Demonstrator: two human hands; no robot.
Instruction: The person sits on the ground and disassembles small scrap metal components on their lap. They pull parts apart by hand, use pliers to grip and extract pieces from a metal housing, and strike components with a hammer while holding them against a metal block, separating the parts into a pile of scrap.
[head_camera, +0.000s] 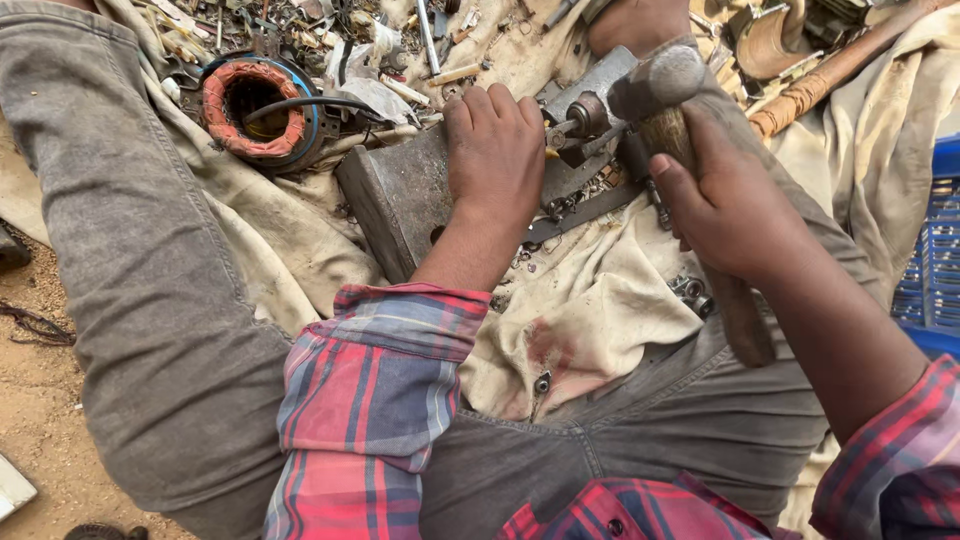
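Pinning a small stiff metal part (585, 115) on the heavy steel block (400, 195) between my knees, left hand (495, 150) closed over it, right hand (730, 205) wrapped mid-handle round the head-heavy hammer (665, 85).

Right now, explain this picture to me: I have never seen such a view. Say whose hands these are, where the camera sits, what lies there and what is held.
The one picture comes from a camera worn on a person's head, looking down at their own lap and hands. The person sits on the ground, knees apart, in grey trousers and a checked shirt. The left hand steadies a small metal part on a steel block. The right hand grips a hammer by its wooden handle, head raised just above the part. A stained cloth covers the lap and ground. Beyond lie a copper coil and mixed metal scrap; a blue crate stands at the right edge.
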